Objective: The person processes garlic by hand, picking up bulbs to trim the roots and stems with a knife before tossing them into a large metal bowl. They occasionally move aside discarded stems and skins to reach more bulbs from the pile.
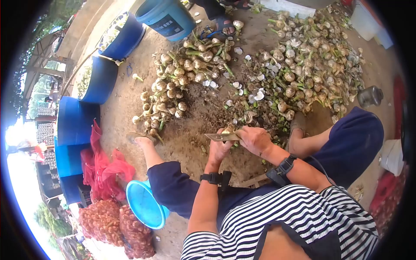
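In front of my knees, my right hand is closed around the handle of a knife. Its broad, worn blade points left across the top of my left hand. The fingers of my left hand are wrapped round a garlic bulb, partly hidden behind the blade and fingers. Beyond my hands on the ground are garlic peelings and cut stems. One heap of garlic with stalks lies ahead to the left, and a larger garlic heap spreads ahead to the right.
A light-blue basin tilts beside my left leg, near filled red net bags and loose red netting. Blue tubs line the left side. A blue bucket and another person's foot are ahead. A metal canister stands right.
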A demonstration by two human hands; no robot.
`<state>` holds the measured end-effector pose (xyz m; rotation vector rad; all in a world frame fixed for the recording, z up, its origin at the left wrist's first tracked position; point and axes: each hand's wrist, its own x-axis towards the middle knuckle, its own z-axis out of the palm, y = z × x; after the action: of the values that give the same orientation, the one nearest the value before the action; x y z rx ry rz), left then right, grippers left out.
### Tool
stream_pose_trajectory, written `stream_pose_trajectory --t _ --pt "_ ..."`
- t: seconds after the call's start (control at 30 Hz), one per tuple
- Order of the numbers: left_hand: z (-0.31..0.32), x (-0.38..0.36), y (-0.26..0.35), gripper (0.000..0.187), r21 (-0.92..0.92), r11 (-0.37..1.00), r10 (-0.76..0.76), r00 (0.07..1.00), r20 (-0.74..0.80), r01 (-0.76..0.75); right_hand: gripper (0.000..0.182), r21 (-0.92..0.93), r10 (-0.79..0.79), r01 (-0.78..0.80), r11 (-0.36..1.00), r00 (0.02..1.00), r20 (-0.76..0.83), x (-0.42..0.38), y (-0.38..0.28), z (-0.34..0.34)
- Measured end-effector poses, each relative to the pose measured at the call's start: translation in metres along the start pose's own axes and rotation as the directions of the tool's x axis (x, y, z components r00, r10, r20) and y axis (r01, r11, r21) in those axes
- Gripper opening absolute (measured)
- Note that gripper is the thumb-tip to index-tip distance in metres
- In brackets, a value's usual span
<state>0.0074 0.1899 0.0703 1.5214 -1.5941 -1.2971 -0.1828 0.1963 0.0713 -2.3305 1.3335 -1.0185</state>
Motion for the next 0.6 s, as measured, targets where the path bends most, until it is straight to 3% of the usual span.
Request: stream_pose_trajectory --t 0.17,0.2,0.27,0.3,0.33,0.37,0.4,0.43,0.47,0.5,0.53,0.6 --pt "0.002 -0.016 0.021 0.048 -0.046 0.997 -0.062 0.998 0.004 0.062 0.016 0.021 0.004 -0.003 1.0 0.999 -0.051 -0.01 0.008 0.001" --pt "0.004 -0.017 0.022 0.049 -0.052 0.995 -0.083 0.996 0.013 0.084 0.015 -0.084 0.154 -0.148 0.985 0.985 0.072 -0.02 0.025 0.01" --pt "0.013 -0.03 0.055 0.055 -0.184 0.975 0.123 0.992 -0.037 -0.127 0.013 -0.326 0.475 -0.389 0.862 0.844 0.248 -0.049 0.071 0.032" --pt "0.008 -0.031 0.067 0.062 -0.149 0.986 0.083 0.995 0.046 -0.075 0.011 -0.197 0.626 -0.596 0.778 0.714 0.314 -0.061 0.084 0.028" --pt "0.002 -0.026 0.076 0.063 -0.041 0.983 0.183 0.983 0.035 -0.181 0.01 -0.093 0.726 -0.762 0.641 0.563 0.395 -0.057 0.091 0.016" --pt "-0.005 -0.022 0.082 0.065 0.059 0.958 0.278 0.96 0.035 -0.28 0.016 -0.121 0.655 -0.651 0.749 0.702 0.28 -0.054 0.087 0.015" --pt "-0.013 -0.019 0.085 0.066 0.157 0.913 0.374 0.927 0.041 -0.375 0.016 -0.088 0.635 -0.641 0.762 0.716 0.29 -0.045 0.079 0.009" --pt "-0.026 -0.017 0.078 0.069 0.407 0.873 0.252 0.963 0.093 -0.268 0.016 -0.053 0.613 -0.629 0.776 0.73 0.303 -0.035 0.067 0.005" --pt "-0.033 -0.017 0.072 0.065 0.486 0.832 0.252 0.963 0.096 -0.266 0.017 -0.013 0.587 -0.616 0.788 0.744 0.318 -0.028 0.055 0.001" --pt "-0.03 -0.018 0.052 0.061 0.169 0.971 0.169 0.985 0.02 -0.17 0.017 0.027 0.57 -0.603 0.797 0.766 0.297 -0.024 0.044 -0.003" --pt "-0.023 -0.02 0.043 0.058 -0.174 0.982 0.064 0.998 -0.018 -0.066 0.017 0.067 0.531 -0.559 0.826 0.813 0.238 -0.019 0.037 -0.003" --pt "-0.007 -0.027 0.034 0.049 -0.598 0.799 -0.151 0.984 -0.099 0.063 0.017 0.129 0.452 -0.465 0.876 0.885 0.116 -0.008 0.023 -0.003"
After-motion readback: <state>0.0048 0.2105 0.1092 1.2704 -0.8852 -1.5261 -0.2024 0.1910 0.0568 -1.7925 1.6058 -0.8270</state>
